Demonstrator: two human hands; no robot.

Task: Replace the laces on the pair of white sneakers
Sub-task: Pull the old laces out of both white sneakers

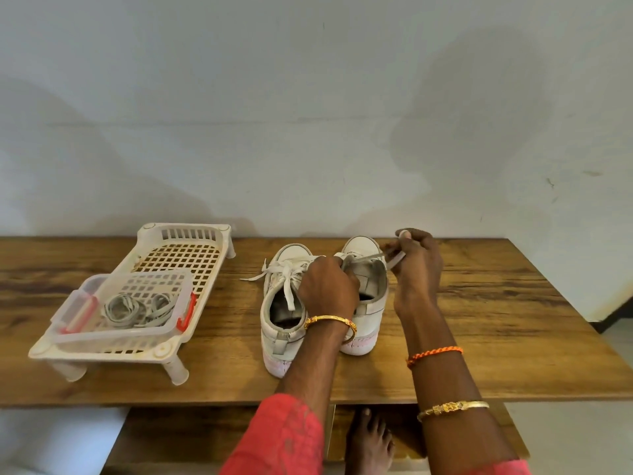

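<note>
Left hand (327, 286) grips the right sneaker (364, 296); right hand (416, 265) pinches its lace (371, 258). A hard tug could tip the sneaker.

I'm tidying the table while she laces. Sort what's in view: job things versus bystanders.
Job:
left sneaker, laced
right sneaker
lace, pinched by both hands
left hand
right hand
box of laces

Bystanders:
rack
table
</note>
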